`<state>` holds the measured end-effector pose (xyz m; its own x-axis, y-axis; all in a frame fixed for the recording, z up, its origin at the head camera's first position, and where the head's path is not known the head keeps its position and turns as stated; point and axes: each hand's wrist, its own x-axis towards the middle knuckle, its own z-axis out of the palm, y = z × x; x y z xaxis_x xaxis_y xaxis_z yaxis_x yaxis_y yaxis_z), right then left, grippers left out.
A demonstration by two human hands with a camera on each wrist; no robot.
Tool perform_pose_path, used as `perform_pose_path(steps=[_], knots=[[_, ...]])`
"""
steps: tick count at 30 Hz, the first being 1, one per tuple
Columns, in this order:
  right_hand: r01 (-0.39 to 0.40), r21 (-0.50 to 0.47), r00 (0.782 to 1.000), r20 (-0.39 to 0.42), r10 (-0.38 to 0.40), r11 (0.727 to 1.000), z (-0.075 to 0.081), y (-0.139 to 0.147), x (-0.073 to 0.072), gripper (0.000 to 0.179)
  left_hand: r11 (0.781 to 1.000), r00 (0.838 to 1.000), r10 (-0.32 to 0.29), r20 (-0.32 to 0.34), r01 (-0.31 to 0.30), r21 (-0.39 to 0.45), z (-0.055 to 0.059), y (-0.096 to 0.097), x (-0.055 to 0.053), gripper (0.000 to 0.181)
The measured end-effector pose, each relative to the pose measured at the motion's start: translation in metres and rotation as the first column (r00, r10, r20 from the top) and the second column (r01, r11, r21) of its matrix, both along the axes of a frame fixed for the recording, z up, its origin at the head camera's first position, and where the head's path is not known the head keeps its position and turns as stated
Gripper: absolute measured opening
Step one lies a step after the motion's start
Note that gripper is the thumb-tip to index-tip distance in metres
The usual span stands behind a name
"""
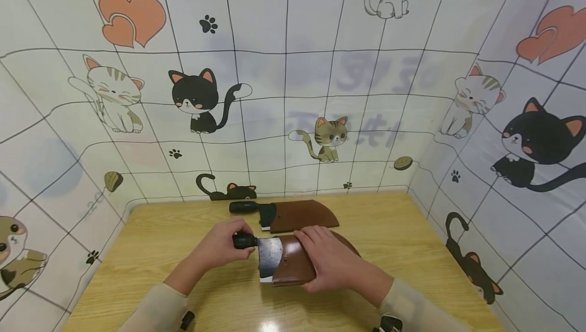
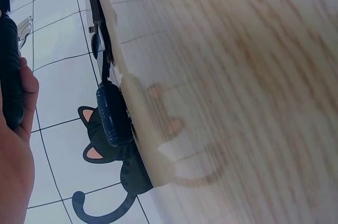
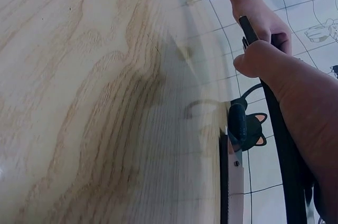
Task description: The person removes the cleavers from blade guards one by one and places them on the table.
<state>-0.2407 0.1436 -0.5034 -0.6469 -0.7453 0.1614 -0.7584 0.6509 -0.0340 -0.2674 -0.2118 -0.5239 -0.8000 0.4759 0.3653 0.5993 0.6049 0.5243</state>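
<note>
My left hand (image 1: 224,244) grips the black handle (image 1: 245,240) of a cleaver, fingers curled round it. The upper part of its grey blade (image 1: 270,257) shows next to the handle; a brown leather sheath (image 1: 293,263) covers the rest. With the right hand (image 1: 336,262) I hold that sheath, fingers over its top edge and thumb on the near face. The right wrist view shows the sheath (image 3: 285,166) edge-on, raised over the table. Behind it, a second cleaver with a black handle (image 1: 243,207) lies in its own brown sheath (image 1: 304,215).
The light wood table (image 1: 155,230) meets a white cloth backdrop (image 1: 265,169) with black grid lines and cat drawings at its back and sides. The second cleaver lies near the table's back edge, close behind my hands.
</note>
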Motion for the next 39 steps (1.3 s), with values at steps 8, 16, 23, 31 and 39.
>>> perform_pose_path(steps=[8,16,23,31,39], knots=[[-0.005,-0.003,1.0,0.007,0.005,1.0,0.003,0.006,-0.003,0.125,1.0,1.0,0.022,0.015,-0.022,0.005,0.0,-0.006,-0.001,0.035],[-0.031,-0.044,0.999,-0.04,0.029,0.999,0.006,0.013,-0.01,0.123,1.0,0.999,0.014,-0.041,-0.014,-0.015,0.009,-0.011,-0.008,0.033],[-0.043,-0.029,0.998,-0.054,0.041,0.999,0.004,0.012,-0.013,0.121,0.999,1.0,0.002,-0.025,-0.003,-0.034,0.012,-0.014,-0.007,0.032],[-0.047,-0.028,0.999,-0.015,0.046,0.999,0.007,0.013,-0.014,0.122,1.0,1.0,0.008,-0.026,-0.008,-0.005,0.011,-0.014,-0.005,0.034],[-0.054,-0.014,0.999,0.007,0.054,0.998,0.009,0.013,-0.015,0.122,1.0,1.0,0.017,-0.014,-0.017,-0.003,0.009,-0.016,-0.005,0.034]])
